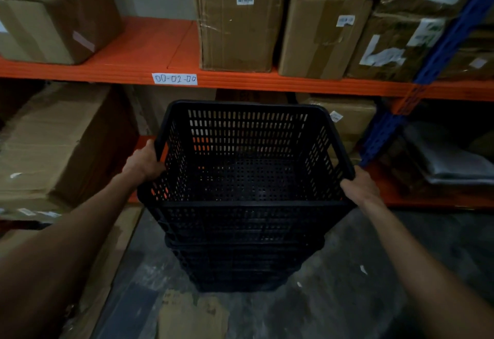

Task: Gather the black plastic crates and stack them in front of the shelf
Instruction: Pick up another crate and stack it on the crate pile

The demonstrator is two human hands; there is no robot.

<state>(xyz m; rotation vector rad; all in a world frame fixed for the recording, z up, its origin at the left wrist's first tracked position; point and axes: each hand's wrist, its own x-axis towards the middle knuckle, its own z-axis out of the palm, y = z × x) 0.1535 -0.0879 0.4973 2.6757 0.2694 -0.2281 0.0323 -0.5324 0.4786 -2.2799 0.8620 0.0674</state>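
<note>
A black perforated plastic crate (248, 151) sits on top of a stack of more black crates (240, 263) on the concrete floor, right in front of the orange shelf (128, 71). My left hand (144, 164) grips the top crate's left rim, fingers curled over the edge. My right hand (361, 185) grips its right rim the same way. The top crate is empty and tilts slightly toward me.
Cardboard boxes (238, 17) fill the shelf above and the lower level behind the stack. A large box (61, 140) stands at the left. A blue upright post (451, 36) rises at the right. Flattened cardboard (187, 314) lies on the floor near my feet.
</note>
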